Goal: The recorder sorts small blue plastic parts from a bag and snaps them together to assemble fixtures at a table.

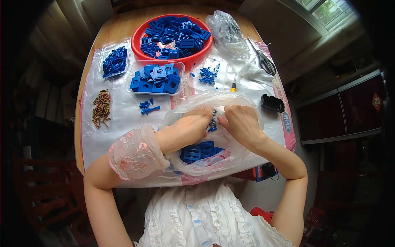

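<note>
A translucent plastic bag (242, 158) lies spread at the table's near side, its mouth wide and ruffled. Blue slotted plastic parts (197, 152) are in its near part. My left hand (192, 123) and my right hand (242, 122) are over the bag, close together, with fingers curled inward. Between them shows a narrow cluster of small blue and silvery pieces (212, 121), and a bit of white (221, 111) lies at the fingertips. Both hands' fingers are closed, but what they pinch is hidden. A sheer embroidered sleeve cover (135, 154) sits on my left forearm.
Beyond the bag stand a red basin (135, 45) of blue parts and a clear tub (131, 91) of blue square plates. Leftward lie blue plugs (115, 61) and brass screws (101, 108). Small blue pieces (207, 75), a yellow-handled screwdriver (233, 87), scissors (266, 64) and a black object (272, 103) lie rightward.
</note>
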A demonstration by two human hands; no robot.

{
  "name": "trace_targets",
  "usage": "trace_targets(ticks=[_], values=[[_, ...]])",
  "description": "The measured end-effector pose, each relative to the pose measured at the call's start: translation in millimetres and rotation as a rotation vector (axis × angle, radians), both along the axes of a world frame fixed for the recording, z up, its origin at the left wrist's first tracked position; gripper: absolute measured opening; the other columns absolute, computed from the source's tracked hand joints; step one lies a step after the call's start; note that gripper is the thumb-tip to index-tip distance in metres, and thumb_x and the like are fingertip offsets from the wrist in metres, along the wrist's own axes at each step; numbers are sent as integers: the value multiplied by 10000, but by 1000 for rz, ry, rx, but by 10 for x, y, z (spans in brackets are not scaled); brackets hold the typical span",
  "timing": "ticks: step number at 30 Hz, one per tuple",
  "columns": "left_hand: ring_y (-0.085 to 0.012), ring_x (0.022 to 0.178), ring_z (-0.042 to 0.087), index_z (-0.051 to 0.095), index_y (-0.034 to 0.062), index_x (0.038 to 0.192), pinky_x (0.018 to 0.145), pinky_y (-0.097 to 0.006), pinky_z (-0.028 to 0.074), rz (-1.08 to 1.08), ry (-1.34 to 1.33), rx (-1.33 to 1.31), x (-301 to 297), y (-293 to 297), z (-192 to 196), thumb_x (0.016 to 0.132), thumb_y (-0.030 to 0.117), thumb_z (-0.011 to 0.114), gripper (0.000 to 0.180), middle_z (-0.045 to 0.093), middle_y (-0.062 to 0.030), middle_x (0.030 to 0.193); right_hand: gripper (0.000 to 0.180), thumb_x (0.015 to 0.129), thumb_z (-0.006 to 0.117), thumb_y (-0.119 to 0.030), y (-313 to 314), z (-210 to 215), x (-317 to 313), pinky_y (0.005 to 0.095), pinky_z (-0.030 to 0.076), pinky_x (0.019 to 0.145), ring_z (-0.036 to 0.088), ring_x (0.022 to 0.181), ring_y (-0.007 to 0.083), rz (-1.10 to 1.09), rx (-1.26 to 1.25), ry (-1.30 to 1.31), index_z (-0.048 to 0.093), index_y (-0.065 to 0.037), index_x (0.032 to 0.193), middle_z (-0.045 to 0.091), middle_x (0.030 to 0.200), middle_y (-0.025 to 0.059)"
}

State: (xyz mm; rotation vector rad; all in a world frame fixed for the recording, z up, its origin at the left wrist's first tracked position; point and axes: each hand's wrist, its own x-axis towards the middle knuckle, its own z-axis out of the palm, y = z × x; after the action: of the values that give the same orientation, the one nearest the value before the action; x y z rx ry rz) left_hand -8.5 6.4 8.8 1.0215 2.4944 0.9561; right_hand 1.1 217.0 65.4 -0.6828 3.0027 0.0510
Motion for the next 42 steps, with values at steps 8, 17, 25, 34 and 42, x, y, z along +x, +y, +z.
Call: trace_targets(ticks=[8,17,25,34,42], values=[[-478,1318,580,406,-75,1546,1113,-467,471,-12,-53,-6,-26,16,43,838,40,772,805,602,-349,1380,94,873,686,-56,127,-97,-73,450,586,807,749,878,366,36,-46,-7,729,26,891,737,872,220],[-469,1249,621,454,-22,1469,1045,-447,515,60,-324,73,75,-38,52,908,28,709,618,615,-299,1350,169,892,610,6,207,-5,130,466,537,932,673,1070,384,-79,-199,-37,635,41,1055,682,1032,227],[-476,1229,626,437,-44,1486,1035,-452,516,-2,-27,59,57,3,27,856,-13,744,702,614,-323,1325,146,820,659,36,252,-223,15,456,561,919,720,1010,385,30,-109,150,702,35,960,722,989,241],[-506,1230,603,440,-60,1510,1040,-503,496,19,43,62,62,32,41,832,-28,755,748,593,-342,1330,130,823,723,-105,100,88,-61,465,572,806,743,853,380,-80,-217,-23,739,24,827,722,811,237],[-371,1082,679,427,-51,1548,908,-393,564,53,-56,63,76,80,88,900,-96,656,688,565,-298,1373,200,840,744,-186,145,178,-103,441,546,736,709,729,350,-66,-409,12,740,14,849,699,728,164]])
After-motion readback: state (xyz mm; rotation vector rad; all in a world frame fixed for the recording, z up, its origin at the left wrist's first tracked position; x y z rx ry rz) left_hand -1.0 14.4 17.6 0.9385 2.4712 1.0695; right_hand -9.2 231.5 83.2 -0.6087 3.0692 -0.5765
